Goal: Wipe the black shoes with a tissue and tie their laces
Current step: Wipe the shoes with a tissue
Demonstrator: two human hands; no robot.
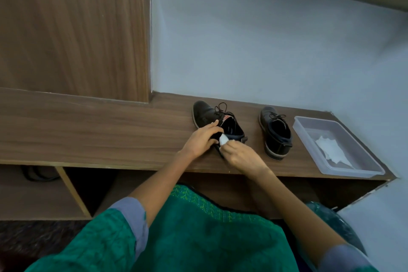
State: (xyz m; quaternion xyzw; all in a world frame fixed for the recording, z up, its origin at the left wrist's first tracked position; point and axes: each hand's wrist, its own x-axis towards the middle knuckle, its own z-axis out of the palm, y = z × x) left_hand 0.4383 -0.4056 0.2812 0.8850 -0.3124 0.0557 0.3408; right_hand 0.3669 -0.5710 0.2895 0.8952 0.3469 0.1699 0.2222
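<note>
**Black shoe near the worktop's edge, wiped under a light grip**

Black leather takes the wiping at the heel of the left shoe point(217, 125), which sits on the wooden worktop point(88, 130) with its heel close to the front edge. The left hand point(202, 140) curls round the shoe's near side to steady it, while the right hand point(239, 157) pinches a small wad of white tissue point(223, 139) against the collar. If that steadying hold is light, a firm stroke toward the body could drag the shoe off the edge. The wad is small, so it may tear or smear dirt rather than lift it. Loose laces point(221, 108) lie over the tongue and could snag in the fingers. The second shoe point(276, 132) stands well apart to the right, its laces apparently loose too, so tying is likely still ahead. Beside it, a clear plastic tray point(373, 166) holds another tissue point(331, 152) and sits at the worktop's corner, where an elbow could knock it.
</note>
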